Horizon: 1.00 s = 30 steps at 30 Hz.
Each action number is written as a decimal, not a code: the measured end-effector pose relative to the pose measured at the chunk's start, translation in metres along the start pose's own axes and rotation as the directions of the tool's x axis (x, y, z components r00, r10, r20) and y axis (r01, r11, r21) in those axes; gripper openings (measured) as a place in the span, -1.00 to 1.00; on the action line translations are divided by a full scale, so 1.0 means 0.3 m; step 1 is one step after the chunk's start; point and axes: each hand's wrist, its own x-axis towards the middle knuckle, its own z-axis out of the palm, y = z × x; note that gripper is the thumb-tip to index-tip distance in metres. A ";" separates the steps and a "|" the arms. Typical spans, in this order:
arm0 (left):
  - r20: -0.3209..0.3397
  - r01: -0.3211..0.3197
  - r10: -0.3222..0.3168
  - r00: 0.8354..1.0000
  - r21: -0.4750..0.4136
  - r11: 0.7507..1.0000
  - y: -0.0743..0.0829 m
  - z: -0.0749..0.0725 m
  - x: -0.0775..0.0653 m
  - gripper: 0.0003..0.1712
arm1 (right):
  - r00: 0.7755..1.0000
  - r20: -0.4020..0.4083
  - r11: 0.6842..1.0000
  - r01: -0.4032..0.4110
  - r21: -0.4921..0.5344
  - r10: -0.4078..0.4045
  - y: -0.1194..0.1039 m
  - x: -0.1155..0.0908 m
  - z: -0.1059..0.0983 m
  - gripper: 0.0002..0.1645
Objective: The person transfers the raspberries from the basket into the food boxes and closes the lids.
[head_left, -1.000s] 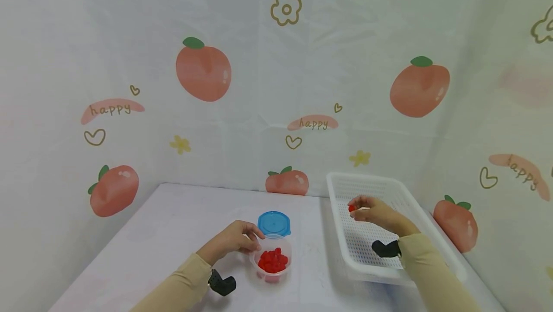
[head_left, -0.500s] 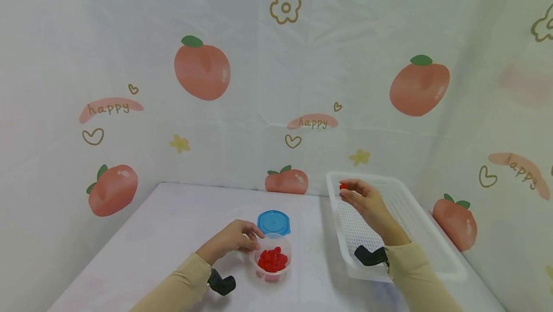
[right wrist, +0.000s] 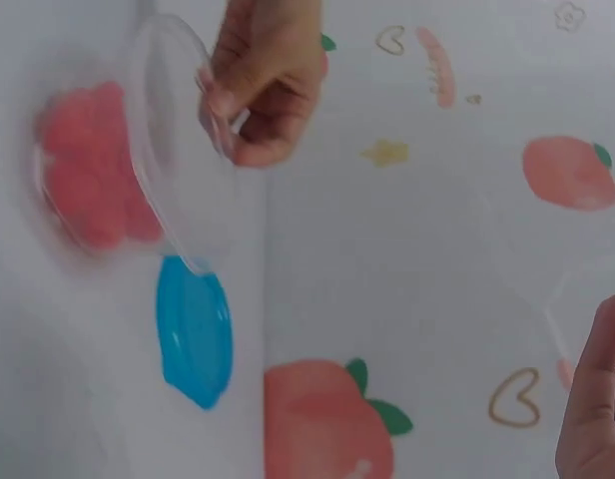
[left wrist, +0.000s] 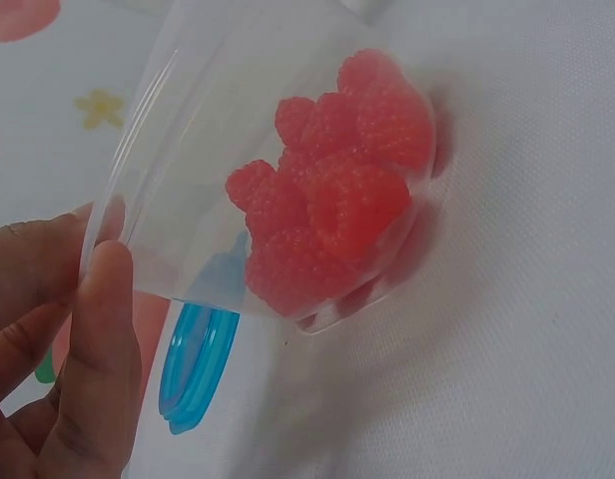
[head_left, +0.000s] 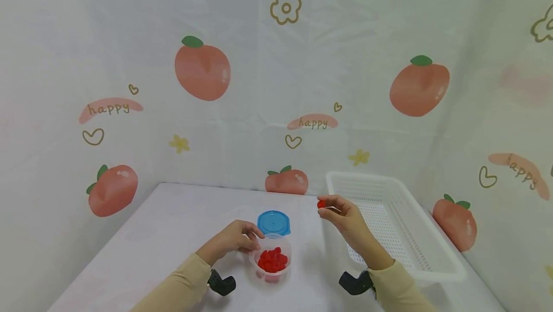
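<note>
my right hand [head_left: 345, 216] has its thumb and forefinger pressed together on a single red berry [head_left: 321, 204], pinching it at the tips with the other fingers loosely curled behind. the berry hangs in the air past the left wall of the white basket [head_left: 425, 259], over bare table [head_left: 173, 216], with nothing under it.

from those fingertips the clear cup [head_left: 271, 259] lies down and to my left, nearer my body. it stands upright with its mouth open to the top, so i judge the way in is from above, not from the side. it already holds a heap of red berries [left wrist: 332, 190] that fills the bottom.

my left hand [head_left: 233, 240] is much the nearer one to the cup: its fingers [left wrist: 98, 339] curl against the left side of the rim and hold it. the right wrist view shows that same grip from across the table.

just behind the cup, touching or nearly touching its far edge, the blue lid [head_left: 274, 223] lies flat. it sits between my pinch and the cup in depth, but low on the table.
</note>
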 end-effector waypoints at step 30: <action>-0.021 0.008 -0.008 1.000 0.010 1.000 0.000 0.008 0.000 -0.73 | 0.978 0.092 0.968 -0.169 -0.186 0.189 0.244 -0.059 0.207 -0.53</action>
